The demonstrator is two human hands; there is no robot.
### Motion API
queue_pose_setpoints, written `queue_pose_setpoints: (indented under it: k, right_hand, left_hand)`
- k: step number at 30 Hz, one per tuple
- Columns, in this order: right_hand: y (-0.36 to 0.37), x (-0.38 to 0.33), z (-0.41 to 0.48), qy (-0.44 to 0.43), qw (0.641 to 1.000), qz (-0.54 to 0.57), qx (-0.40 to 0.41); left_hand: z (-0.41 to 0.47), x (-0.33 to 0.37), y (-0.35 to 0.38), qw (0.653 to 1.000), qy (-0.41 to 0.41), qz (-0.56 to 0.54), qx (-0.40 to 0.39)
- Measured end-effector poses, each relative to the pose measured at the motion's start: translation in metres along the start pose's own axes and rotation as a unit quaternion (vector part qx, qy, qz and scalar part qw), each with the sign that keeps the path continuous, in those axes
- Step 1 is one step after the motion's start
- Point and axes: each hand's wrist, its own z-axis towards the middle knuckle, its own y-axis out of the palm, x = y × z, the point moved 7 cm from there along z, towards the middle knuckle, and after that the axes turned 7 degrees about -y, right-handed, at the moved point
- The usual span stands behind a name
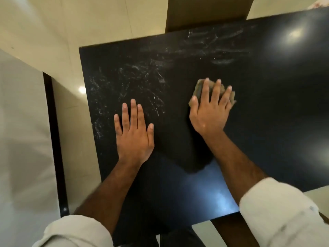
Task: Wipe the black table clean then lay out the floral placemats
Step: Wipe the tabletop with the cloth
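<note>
Black table being wiped

A brownish cloth (214,91) is pressed flat under the right hand (210,111); the left hand (134,134) is laid flat on the black table (267,122), left of the cloth.

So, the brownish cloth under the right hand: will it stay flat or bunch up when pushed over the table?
Probably floppy: the cloth shows crumpled, uneven edges around the right hand. It likely bunches unless the hand presses it flat. It should slide easily, since the black table looks glossy.

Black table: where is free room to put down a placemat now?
Bare: the black table right of the right hand and cloth, up to the far edge. Crowded: the middle, where the left hand also rests.
</note>
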Motion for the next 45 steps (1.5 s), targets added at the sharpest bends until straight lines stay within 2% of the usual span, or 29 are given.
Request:
queue_pose_setpoints:
  k: [2, 5, 8, 11, 14, 17, 21, 26, 28, 30, 33, 35, 37, 39, 42, 45]
  right_hand:
    - [0.003, -0.031, 0.026, -0.012, 1.000, 0.008, 0.011]
    - [0.012, -0.086, 0.028, -0.077, 0.997, 0.005, 0.012]
    - [0.021, -0.110, -0.015, -0.145, 0.989, 0.009, 0.008]
    - [0.033, -0.096, -0.084, -0.161, 0.986, 0.030, -0.006]
    - [0.044, -0.059, -0.158, -0.129, 0.991, 0.017, -0.022]
    - [0.045, 0.002, -0.192, -0.036, 0.999, -0.005, -0.022]
    - [0.033, 0.046, -0.142, 0.054, 0.998, -0.016, 0.009]
    - [0.029, -0.015, -0.061, 0.035, 0.998, -0.008, 0.053]
    - [0.030, -0.049, -0.053, 0.007, 0.999, 0.002, 0.049]
    - [0.031, -0.075, -0.056, -0.028, 0.999, 0.007, 0.032]
    - [0.034, -0.108, -0.077, -0.075, 0.996, 0.030, -0.026]
    - [0.033, -0.120, -0.087, -0.087, 0.987, 0.108, -0.077]
    - [0.014, -0.117, -0.089, -0.069, 0.956, 0.270, -0.090]
    - [-0.015, -0.096, -0.091, -0.045, 0.934, 0.355, -0.016]
    - [-0.039, -0.038, -0.104, 0.048, 0.920, 0.381, 0.083]
    - [-0.034, -0.003, -0.115, 0.119, 0.923, 0.355, 0.091]
  left_hand:
    - [0.002, 0.000, 0.001, 1.000, -0.001, -0.004, 0.006]
    - [0.000, -0.002, -0.001, 1.000, -0.004, -0.016, 0.010]
    - [-0.002, -0.003, -0.006, 0.999, -0.009, -0.042, 0.002]
    - [-0.002, -0.006, -0.009, 0.998, -0.014, -0.056, -0.003]
    - [-0.001, -0.006, -0.012, 0.998, -0.013, -0.058, -0.001]
    - [-0.002, -0.005, -0.014, 0.999, -0.017, -0.051, 0.007]
    - [-0.003, -0.002, -0.014, 0.998, -0.018, -0.053, 0.007]
    - [-0.004, -0.001, -0.016, 0.997, -0.015, -0.071, 0.024]
    - [-0.006, -0.004, -0.022, 0.994, -0.019, -0.103, 0.031]
    - [-0.007, -0.008, -0.029, 0.981, -0.017, -0.187, 0.038]
    - [-0.019, -0.024, -0.049, 0.934, -0.019, -0.352, 0.060]
    - [-0.029, -0.036, -0.058, 0.921, -0.042, -0.384, 0.045]
    - [-0.040, -0.046, -0.065, 0.927, -0.056, -0.371, 0.020]
    - [-0.049, -0.051, -0.070, 0.944, -0.043, -0.327, -0.012]
    - [-0.058, -0.037, -0.074, 0.971, 0.045, -0.228, -0.052]
    - [-0.053, -0.002, -0.071, 0.978, 0.142, -0.126, -0.081]
